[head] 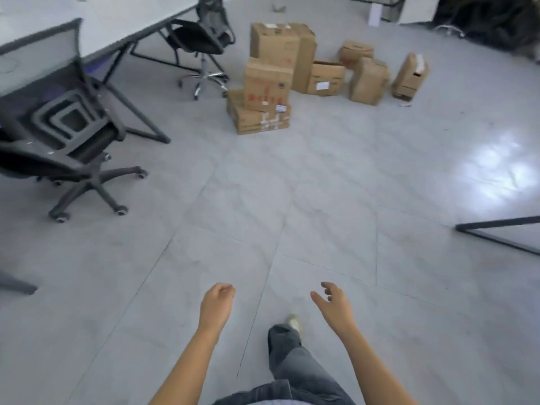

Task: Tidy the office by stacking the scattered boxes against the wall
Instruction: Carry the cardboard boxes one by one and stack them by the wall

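Observation:
Several brown cardboard boxes stand on the grey tiled floor far ahead. A flat box [260, 118] carries a taller box [267, 84] on top. Behind them stands a large box [276, 45]. To the right sit a small labelled box [325, 78], a box [368, 81], a low box [356, 52] and a leaning box [410, 77]. My left hand [217, 301] and my right hand [331, 299] hang in front of me, well short of the boxes, fingers loosely curled and holding nothing.
A white desk [96, 24] with black legs runs along the left. Two black office chairs [67, 141] [201, 45] stand beside it. A black table leg [496, 232] juts in from the right. My leg [287, 349] steps forward on open floor.

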`<state>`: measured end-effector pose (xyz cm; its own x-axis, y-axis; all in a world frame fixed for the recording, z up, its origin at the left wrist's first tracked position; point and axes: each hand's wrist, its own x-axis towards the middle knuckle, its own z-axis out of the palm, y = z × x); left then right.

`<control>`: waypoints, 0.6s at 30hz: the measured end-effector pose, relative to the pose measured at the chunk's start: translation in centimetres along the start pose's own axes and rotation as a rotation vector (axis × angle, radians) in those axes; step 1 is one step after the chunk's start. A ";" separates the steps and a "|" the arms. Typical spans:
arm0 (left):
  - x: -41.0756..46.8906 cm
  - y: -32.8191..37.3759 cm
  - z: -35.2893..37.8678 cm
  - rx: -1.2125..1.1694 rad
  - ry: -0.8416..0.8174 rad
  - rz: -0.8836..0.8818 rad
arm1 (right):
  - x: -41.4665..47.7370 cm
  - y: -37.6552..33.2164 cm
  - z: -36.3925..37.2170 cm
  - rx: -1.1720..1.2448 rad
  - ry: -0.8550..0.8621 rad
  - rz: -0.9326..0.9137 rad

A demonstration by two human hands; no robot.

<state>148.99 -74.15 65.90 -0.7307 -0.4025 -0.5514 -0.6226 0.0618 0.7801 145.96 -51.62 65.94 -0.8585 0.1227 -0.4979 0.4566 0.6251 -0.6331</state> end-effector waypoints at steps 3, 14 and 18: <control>4.2 4.8 3.0 0.038 0.005 0.055 | 5.7 -1.5 -3.0 0.058 0.061 -0.003; 16.1 18.5 11.4 0.002 0.041 0.123 | 24.1 -11.2 -12.2 0.139 0.114 -0.053; 21.4 20.9 11.0 -0.026 0.087 0.070 | 28.9 -13.9 -10.6 0.102 0.022 -0.026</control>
<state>117.28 -71.39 67.13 -0.7446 -0.4757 -0.4683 -0.5623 0.0690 0.8240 112.36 -48.60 66.58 -0.8746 0.1253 -0.4684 0.4549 0.5463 -0.7033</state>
